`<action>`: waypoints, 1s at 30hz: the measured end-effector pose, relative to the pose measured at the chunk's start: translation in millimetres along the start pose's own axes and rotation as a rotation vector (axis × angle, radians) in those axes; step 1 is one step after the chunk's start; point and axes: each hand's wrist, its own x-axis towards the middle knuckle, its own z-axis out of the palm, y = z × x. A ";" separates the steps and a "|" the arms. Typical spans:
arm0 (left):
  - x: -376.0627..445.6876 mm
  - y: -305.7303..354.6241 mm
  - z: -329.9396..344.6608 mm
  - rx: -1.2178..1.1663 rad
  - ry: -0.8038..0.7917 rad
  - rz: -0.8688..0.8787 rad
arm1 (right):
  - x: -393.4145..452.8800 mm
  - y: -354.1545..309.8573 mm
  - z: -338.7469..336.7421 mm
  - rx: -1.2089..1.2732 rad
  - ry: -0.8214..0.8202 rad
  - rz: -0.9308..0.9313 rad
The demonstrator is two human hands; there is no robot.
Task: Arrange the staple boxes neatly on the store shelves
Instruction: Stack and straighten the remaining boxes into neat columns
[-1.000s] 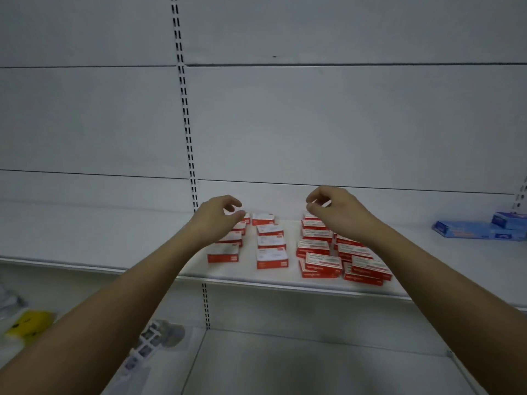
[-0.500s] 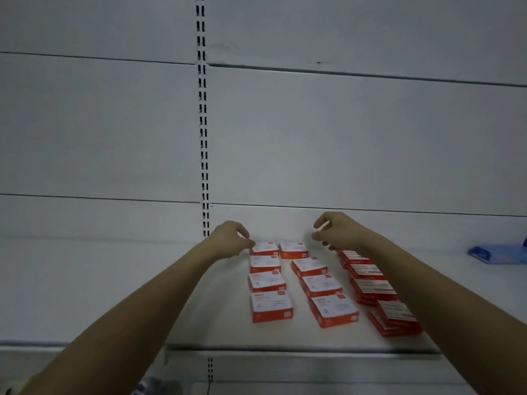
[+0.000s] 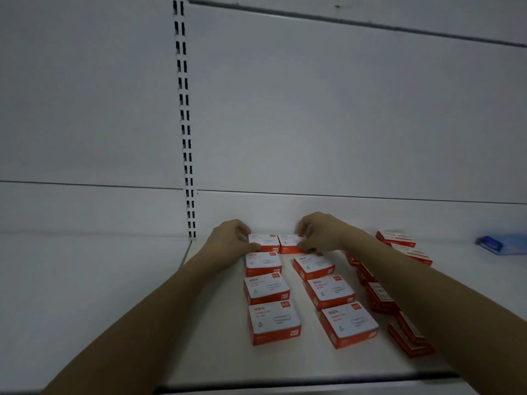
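Note:
Several red-and-white staple boxes lie flat on a white shelf in two rows running front to back. My left hand grips the rearmost box of the left row by its left side. My right hand grips the rearmost box of the right row by its right side. The two rear boxes sit side by side, almost touching. The right row's front boxes are skewed. Further right, thinner red boxes lie partly hidden under my right forearm.
The white back wall with a slotted upright stands right behind the rear boxes. A blue packet lies at the far right of the shelf. A lower white shelf extends to the left. The shelf's front edge runs just below the nearest boxes.
Both hands have come down from above the boxes and taken hold of the two rearmost ones. My view has moved closer and higher over the shelf.

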 end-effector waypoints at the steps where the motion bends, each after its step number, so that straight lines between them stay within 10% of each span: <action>1: -0.1 0.0 1.3 0.011 0.012 0.010 | 1.6 1.4 0.4 0.006 0.001 -0.013; 30: 2.5 2.1 -13.5 0.121 0.031 0.139 | 1.2 21.2 0.4 0.097 0.094 -0.079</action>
